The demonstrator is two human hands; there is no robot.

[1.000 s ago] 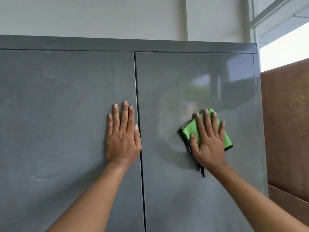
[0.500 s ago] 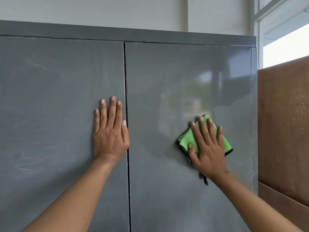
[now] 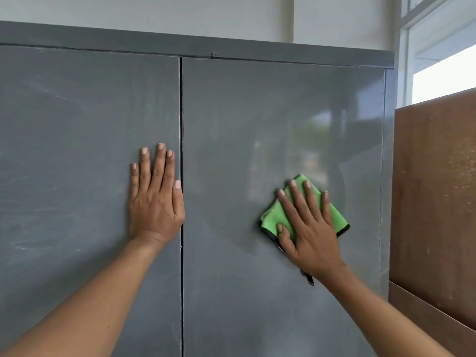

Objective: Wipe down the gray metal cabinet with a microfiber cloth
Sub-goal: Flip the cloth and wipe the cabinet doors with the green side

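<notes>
The gray metal cabinet [image 3: 244, 112] fills the view, with two closed doors split by a dark vertical seam. My left hand [image 3: 154, 199] lies flat on the left door, fingers straight, thumb beside the seam. My right hand [image 3: 306, 228] presses a folded green microfiber cloth [image 3: 273, 215] with black trim against the right door, fingers spread and straight over it. A black tag of the cloth hangs below my wrist. The left door shows pale smears; the right door looks glossy.
A brown board [image 3: 435, 202] stands right beside the cabinet's right edge. A pale wall [image 3: 180, 14] rises above the cabinet top, and a white window frame [image 3: 407, 47] with bright daylight sits at the upper right.
My right hand and the cloth have slid downward on the right door. My left hand stays flat by the seam. The camera has shifted a little.
</notes>
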